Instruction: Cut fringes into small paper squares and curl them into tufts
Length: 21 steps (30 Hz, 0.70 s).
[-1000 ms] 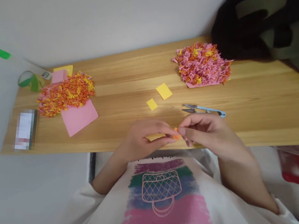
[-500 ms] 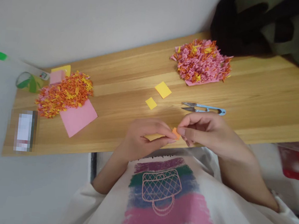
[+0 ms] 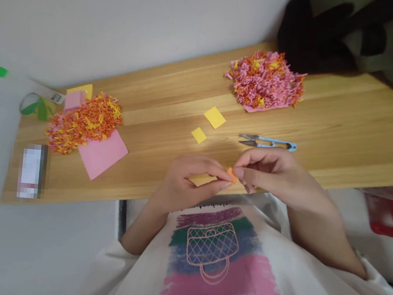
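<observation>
My left hand (image 3: 188,180) and my right hand (image 3: 266,172) meet over the front edge of the wooden table (image 3: 356,129). Both pinch one small orange paper piece (image 3: 231,173) between thumb and fingertips. A yellow paper piece (image 3: 202,180) lies under my left fingers; whether they hold it I cannot tell. Blue thread snips (image 3: 269,143) lie just beyond my right hand. Two yellow paper squares, a larger (image 3: 214,117) and a smaller (image 3: 199,135), lie flat behind my hands.
A pile of mostly orange paper shreds (image 3: 83,121) sits on a pink sheet (image 3: 102,153) at the left. A pile of mostly pink shreds (image 3: 266,79) lies at the back. A dark bag (image 3: 347,34) rests at the back right. A green tape roll (image 3: 37,106) stands far left.
My fingers have shifted slightly on the orange piece, which has turned a little between them. Both hands stay in the same place.
</observation>
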Each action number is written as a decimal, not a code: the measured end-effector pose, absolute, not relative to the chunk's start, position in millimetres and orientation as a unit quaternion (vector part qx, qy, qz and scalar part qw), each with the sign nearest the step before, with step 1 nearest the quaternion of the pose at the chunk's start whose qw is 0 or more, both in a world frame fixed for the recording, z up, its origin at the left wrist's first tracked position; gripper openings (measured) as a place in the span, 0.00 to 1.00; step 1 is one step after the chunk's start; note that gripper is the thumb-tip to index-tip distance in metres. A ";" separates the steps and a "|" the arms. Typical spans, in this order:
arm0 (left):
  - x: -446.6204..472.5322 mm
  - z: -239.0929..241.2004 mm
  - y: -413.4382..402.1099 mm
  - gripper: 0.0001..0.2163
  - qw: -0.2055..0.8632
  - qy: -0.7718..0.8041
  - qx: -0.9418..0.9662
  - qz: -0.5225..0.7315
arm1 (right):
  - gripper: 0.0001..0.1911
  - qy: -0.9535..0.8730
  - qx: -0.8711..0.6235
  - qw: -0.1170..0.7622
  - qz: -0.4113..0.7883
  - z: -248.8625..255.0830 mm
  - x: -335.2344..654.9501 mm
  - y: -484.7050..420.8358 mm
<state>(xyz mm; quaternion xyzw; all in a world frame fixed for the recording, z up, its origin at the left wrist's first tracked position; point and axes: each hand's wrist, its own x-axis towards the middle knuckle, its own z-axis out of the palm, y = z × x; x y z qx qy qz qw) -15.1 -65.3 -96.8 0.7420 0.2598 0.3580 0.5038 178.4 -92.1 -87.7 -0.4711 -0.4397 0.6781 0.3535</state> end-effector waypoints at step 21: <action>-10.6 -107.9 -69.4 0.12 0.629 0.288 0.604 0.396 | 0.08 -0.376 -0.465 0.469 0.650 -94.8 166.5 -96.7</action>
